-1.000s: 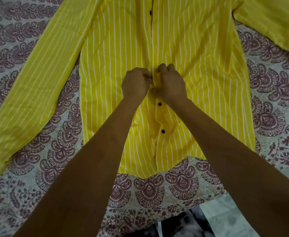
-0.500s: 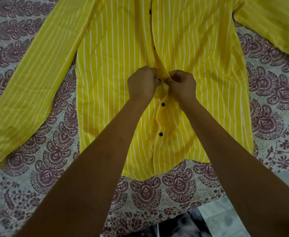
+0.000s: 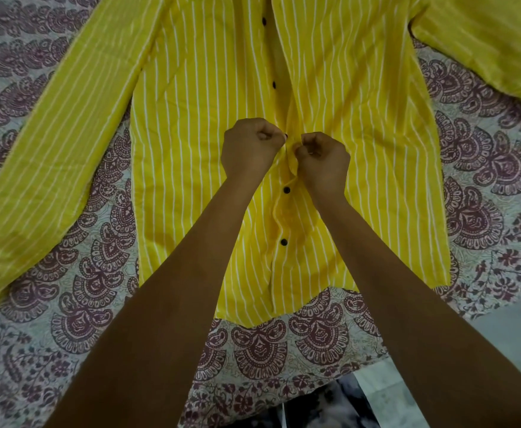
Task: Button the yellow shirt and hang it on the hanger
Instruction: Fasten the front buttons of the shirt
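The yellow shirt (image 3: 197,143) with white stripes lies flat and face up on the bed, its sleeves spread to both sides. My left hand (image 3: 248,146) pinches the left front edge at a dark button, fingers curled. My right hand (image 3: 324,159) pinches the right front edge beside it. Two dark buttons (image 3: 286,189) below my hands sit closed in the placket. Above my hands the front gapes, with two more buttons (image 3: 273,84) showing on the left edge. No hanger is in view.
A bedsheet (image 3: 92,291) with maroon paisley print covers the bed. Its near edge runs along the bottom right, with pale floor (image 3: 500,335) beyond. Dark patterned cloth (image 3: 324,406) shows at the bottom centre.
My hands have moved apart a little and up the placket. The front edges between them have been drawn together at the third button from the hem.
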A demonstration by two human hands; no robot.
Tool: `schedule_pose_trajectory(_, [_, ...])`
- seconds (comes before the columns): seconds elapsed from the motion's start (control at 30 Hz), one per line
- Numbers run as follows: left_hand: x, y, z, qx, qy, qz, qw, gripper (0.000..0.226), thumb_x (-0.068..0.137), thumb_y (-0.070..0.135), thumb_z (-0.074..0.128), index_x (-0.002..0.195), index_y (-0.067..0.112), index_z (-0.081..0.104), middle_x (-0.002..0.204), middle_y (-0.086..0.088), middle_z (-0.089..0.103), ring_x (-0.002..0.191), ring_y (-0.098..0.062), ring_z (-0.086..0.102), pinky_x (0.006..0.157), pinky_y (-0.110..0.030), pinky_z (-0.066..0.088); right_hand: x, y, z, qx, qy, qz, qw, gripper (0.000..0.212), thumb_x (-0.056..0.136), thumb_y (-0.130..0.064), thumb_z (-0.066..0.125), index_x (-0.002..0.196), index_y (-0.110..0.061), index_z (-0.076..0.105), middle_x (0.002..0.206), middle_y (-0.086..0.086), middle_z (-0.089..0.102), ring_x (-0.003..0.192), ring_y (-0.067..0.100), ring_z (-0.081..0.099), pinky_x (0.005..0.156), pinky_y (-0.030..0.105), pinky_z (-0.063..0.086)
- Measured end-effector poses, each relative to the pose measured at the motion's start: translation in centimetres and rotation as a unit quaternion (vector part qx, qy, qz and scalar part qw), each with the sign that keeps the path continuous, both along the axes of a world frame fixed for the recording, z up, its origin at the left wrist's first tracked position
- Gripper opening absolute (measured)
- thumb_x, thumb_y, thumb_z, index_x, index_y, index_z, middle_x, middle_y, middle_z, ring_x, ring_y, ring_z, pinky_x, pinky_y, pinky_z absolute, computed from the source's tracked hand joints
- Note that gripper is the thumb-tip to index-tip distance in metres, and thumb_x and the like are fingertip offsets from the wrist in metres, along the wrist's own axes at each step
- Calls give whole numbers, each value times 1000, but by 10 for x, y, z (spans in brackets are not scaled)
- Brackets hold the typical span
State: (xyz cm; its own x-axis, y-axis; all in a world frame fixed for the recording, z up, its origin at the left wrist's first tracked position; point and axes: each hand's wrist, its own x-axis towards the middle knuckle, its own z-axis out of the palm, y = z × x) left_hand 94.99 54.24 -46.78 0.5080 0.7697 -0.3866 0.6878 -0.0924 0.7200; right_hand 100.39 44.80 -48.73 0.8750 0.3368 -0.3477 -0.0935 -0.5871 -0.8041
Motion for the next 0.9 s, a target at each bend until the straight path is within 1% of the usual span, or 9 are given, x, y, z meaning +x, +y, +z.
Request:
schedule_pose_trajectory(0.07, [-1, -2, 2, -8, -3, 1, 1000, 5, 76, 24, 69, 77, 19, 72, 64, 11, 59, 64, -1, 57, 64, -20, 44, -2, 0, 3, 7, -17, 11, 1000, 17, 80, -8, 62, 94, -5, 69, 87, 12, 72, 80, 21, 67, 73, 26, 48])
schedule_pose_trajectory(0.13, [-2, -3, 4, -23, -8, 7, 1000, 4, 75, 24, 70, 76, 20, 70, 66, 9, 62, 71, -6, 62, 69, -25, 49, -5, -1, 6, 15, -26, 30, 999, 17, 80, -9, 61, 95, -7, 68, 81, 12, 72, 67, 19, 64, 69, 29, 50])
schedule_pose_trajectory(0.23, [-2, -3, 6, -46, -26, 27, 998, 3, 74, 23, 70, 72, 22, 69, 70, 6, 66, 77, -11, 66, 76, -34, 55, -7, -2, 9, 20, -35, 39, 998, 17, 80, -9, 62, 97, -10, 67, 73, 5, 69, 53, 5, 56, 62, 24, 47])
schedule_pose_trajectory(0.37, [-1, -5, 12, -42, -30, 30, 998, 2, 75, 22, 69, 74, 20, 70, 71, 4, 66, 77, -12, 67, 76, -36, 55, -9, -1, 11, 25, -25, 32, 999, 18, 80, -6, 61, 97, -11, 66, 66, -2, 63, 47, -2, 53, 56, 20, 45])
schedule_pose_trajectory(0.53, [0, -5, 17, -18, 1, 33, 999, 3, 76, 24, 69, 74, 21, 69, 68, 6, 62, 78, -16, 66, 73, -34, 55, -12, -1, 12, 41, -15, 29, 999, 20, 82, -7, 62, 101, -13, 66, 69, -1, 64, 50, -4, 54, 57, 18, 45])
schedule_pose_trajectory(0.67, [0, -5, 19, -28, 0, 33, 999, 4, 76, 22, 70, 72, 21, 68, 69, 4, 63, 78, -17, 67, 75, -36, 56, -9, -2, 15, 47, 4, 26, 999, 22, 82, -8, 63, 103, -13, 67, 69, -8, 62, 53, -11, 55, 57, 9, 43])
schedule_pose_trajectory(0.73, [0, -6, 20, -55, -9, 38, 998, 5, 74, 20, 70, 70, 20, 68, 70, 1, 67, 77, -20, 68, 76, -40, 57, -8, -3, 18, 52, 14, 28, 998, 22, 83, -6, 61, 104, -11, 68, 75, -8, 63, 57, -8, 56, 60, 8, 43])
schedule_pose_trajectory(0.83, [-2, -7, 21, -63, -9, 40, 997, 3, 74, 18, 69, 71, 17, 70, 77, -4, 71, 77, -24, 68, 76, -42, 57, -8, -2, 23, 61, 31, 21, 997, 20, 85, -6, 57, 101, -7, 69, 91, -4, 66, 68, -4, 57, 66, 6, 43])
schedule_pose_trajectory(0.9, [-2, -7, 23, -58, -12, 43, 997, 5, 73, 17, 70, 75, 14, 73, 81, -6, 72, 78, -25, 69, 76, -42, 57, -8, -1, 27, 69, 28, 15, 997, 17, 86, -8, 57, 96, -6, 71, 96, 2, 70, 74, 4, 61, 73, 14, 47])
